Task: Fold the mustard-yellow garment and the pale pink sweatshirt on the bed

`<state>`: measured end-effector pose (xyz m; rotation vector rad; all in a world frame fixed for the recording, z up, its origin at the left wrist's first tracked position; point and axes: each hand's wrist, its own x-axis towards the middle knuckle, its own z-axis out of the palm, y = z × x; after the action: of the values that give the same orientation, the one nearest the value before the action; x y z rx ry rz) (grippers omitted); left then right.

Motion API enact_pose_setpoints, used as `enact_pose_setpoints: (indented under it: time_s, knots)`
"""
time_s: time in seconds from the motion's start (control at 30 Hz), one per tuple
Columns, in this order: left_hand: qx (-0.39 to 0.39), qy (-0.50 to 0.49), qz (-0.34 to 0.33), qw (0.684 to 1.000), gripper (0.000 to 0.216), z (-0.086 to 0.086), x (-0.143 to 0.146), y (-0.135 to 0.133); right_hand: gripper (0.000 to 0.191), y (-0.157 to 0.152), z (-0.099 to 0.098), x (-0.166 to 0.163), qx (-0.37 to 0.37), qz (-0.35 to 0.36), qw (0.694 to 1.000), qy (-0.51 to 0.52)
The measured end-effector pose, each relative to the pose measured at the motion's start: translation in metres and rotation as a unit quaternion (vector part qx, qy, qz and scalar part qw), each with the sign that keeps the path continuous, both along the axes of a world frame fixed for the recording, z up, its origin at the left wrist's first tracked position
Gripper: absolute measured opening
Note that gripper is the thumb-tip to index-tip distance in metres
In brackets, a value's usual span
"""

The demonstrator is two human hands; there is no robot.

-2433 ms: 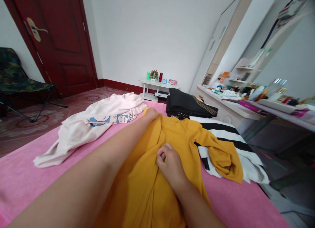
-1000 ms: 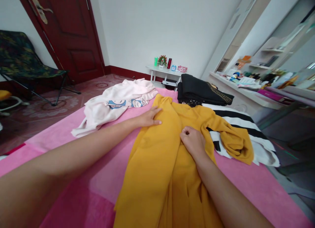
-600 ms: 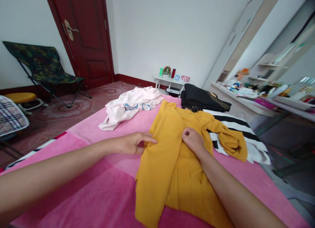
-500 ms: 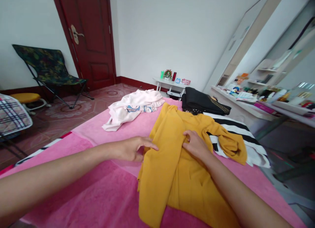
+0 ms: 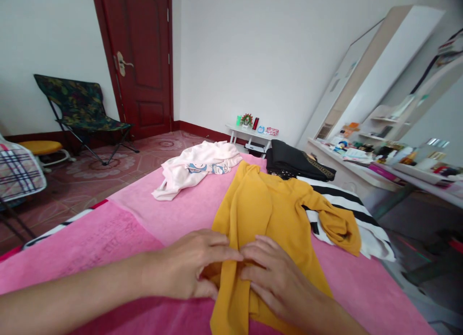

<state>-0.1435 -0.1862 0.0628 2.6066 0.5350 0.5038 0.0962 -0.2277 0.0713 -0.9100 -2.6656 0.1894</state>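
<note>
A mustard-yellow long-sleeved top (image 5: pixel 285 209) lies spread on the pink bedspread (image 5: pixel 144 229), one sleeve folded lengthwise over its body toward me. My left hand (image 5: pixel 197 262) is closed on the left edge of that sleeve, thumb below and fingers on top. Across from it, my right hand (image 5: pixel 273 272) grips the cloth at the sleeve's right side, its fingertips nearly meeting the left ones. The top's other sleeve (image 5: pixel 340 226) is crumpled out to the right, over a black-and-white striped garment (image 5: pixel 365 219).
Beyond the top lie a pale pink printed garment (image 5: pixel 198 166) and a folded black garment pile (image 5: pixel 296 161). A cluttered dressing table (image 5: pixel 361 166) stands at the right. A small white table (image 5: pixel 249 133), camouflage folding chair (image 5: pixel 83 108) and red door (image 5: pixel 141 60) are farther off.
Both hands have moved down the sleeve toward me and closer together. The sleeve is now gathered narrower between them. The view has shifted slightly.
</note>
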Motion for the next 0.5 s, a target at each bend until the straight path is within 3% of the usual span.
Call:
enact_pose_setpoints:
  time_s: [0.07, 0.13, 0.23, 0.33, 0.4, 0.5]
  knots:
    - [0.02, 0.005, 0.016, 1.0, 0.069, 0.0, 0.002, -0.006, 0.016, 0.001, 0.0, -0.003, -0.043, -0.025, 0.997, 0.066]
    - [0.025, -0.007, 0.05, 0.998, 0.076, 0.001, 0.005, -0.005, 0.016, 0.006, 0.001, -0.006, -0.124, -0.092, 0.971, 0.184]
    - [-0.004, -0.051, 0.121, 0.991, 0.073, 0.003, 0.016, 0.014, 0.012, 0.029, 0.0, -0.005, -0.258, -0.212, 0.86, 0.386]
    - [-0.049, -0.077, 0.176, 0.98, 0.067, -0.004, 0.031, 0.051, 0.016, 0.065, -0.014, 0.004, -0.297, -0.284, 0.754, 0.512]
    - [-0.07, -0.084, 0.19, 0.976, 0.074, -0.014, 0.041, 0.074, 0.018, 0.087, -0.03, 0.011, -0.295, -0.321, 0.725, 0.533]
    - [-0.063, -0.091, 0.19, 0.975, 0.079, -0.03, 0.053, 0.097, 0.025, 0.104, -0.052, 0.017, -0.274, -0.342, 0.722, 0.536]
